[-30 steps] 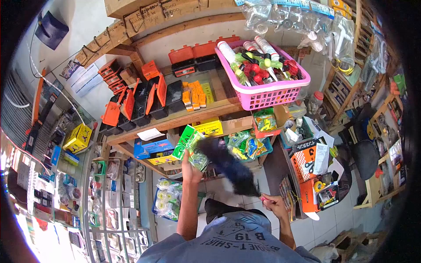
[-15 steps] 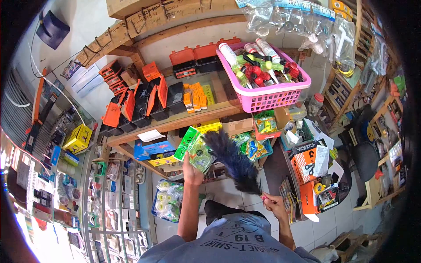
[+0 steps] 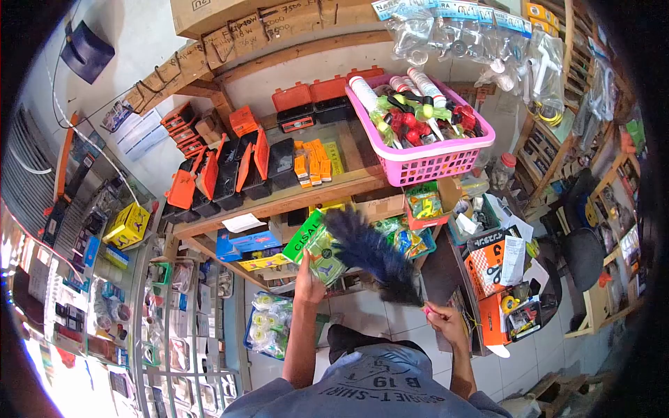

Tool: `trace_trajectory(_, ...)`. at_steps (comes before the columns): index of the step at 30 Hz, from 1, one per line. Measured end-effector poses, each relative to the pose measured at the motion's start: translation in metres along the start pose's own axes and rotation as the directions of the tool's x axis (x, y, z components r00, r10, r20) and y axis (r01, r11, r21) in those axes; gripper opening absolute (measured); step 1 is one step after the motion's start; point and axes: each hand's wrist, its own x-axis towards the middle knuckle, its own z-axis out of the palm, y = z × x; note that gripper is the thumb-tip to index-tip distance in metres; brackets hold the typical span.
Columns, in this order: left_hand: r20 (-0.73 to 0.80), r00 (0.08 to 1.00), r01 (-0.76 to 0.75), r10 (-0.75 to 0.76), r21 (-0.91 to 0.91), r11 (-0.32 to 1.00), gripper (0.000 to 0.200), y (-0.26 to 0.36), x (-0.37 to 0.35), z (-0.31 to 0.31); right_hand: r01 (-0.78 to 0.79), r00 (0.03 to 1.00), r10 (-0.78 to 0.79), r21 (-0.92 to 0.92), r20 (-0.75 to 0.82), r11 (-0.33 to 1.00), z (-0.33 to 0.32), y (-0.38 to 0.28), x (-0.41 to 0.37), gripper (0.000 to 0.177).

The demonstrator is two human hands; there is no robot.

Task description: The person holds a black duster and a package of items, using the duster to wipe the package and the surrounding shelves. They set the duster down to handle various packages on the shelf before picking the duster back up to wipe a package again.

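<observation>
My left hand [image 3: 309, 284] is closed on the edge of a clear plastic packet [image 3: 325, 256] with a green header card marked "CISAL". What is inside the packet looks pale green. In my right hand [image 3: 447, 323] is the thin pink handle of a feather duster [image 3: 380, 261]. Its dark blue-black feathers point up and left, their tip overlapping the packet's right edge in this view. Under the wooden shelf, behind the feathers, are more green and yellow packets [image 3: 408, 238]. A blue crate [image 3: 249, 338] of clear bagged items stands below my left forearm.
A pink basket [image 3: 432, 167] of bottles and tubes stands on the wooden shelf [image 3: 279, 202], beside black trays with orange lids [image 3: 254, 164]. Glass display shelving [image 3: 188, 306] runs along the left. A desk with orange boxes [image 3: 493, 317] stands right of my right hand.
My right hand and the duster's handle end have shifted slightly right. The packet in my left hand has moved a little right and down and turned, showing its header more fully.
</observation>
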Motion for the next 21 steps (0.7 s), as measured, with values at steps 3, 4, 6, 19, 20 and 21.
trace_trajectory(3,-0.014,1.0,0.01,-0.01,-0.003,1.0,0.042,-0.002,-0.003,0.006,0.088,0.995,-0.084,-0.087,0.058,0.992,0.003,-0.01,0.001,0.034)
trace_trajectory(4,0.052,0.998,-0.026,0.026,-0.013,1.0,0.043,0.003,-0.008,0.025,0.099,0.995,-0.098,-0.114,0.011,0.989,0.006,-0.012,0.002,0.035)
trace_trajectory(6,0.077,0.997,-0.014,0.016,-0.026,1.0,0.045,0.003,-0.006,0.026,0.105,0.993,-0.111,-0.137,-0.038,0.985,0.007,-0.01,0.002,0.035)
trace_trajectory(19,0.181,0.983,0.039,-0.03,-0.05,0.998,0.058,-0.018,0.015,-0.003,0.167,0.986,-0.168,-0.09,-0.004,0.982,0.014,-0.001,0.006,0.035)
trace_trajectory(20,0.115,0.993,-0.003,0.004,-0.013,1.0,0.055,-0.015,0.009,0.013,0.175,0.983,-0.181,-0.112,-0.044,0.978,0.016,0.0,0.006,0.035)
trace_trajectory(21,0.047,0.998,-0.042,0.041,0.027,0.999,0.053,-0.013,0.005,0.021,0.171,0.983,-0.177,-0.113,-0.046,0.979,0.016,0.0,0.004,0.035)
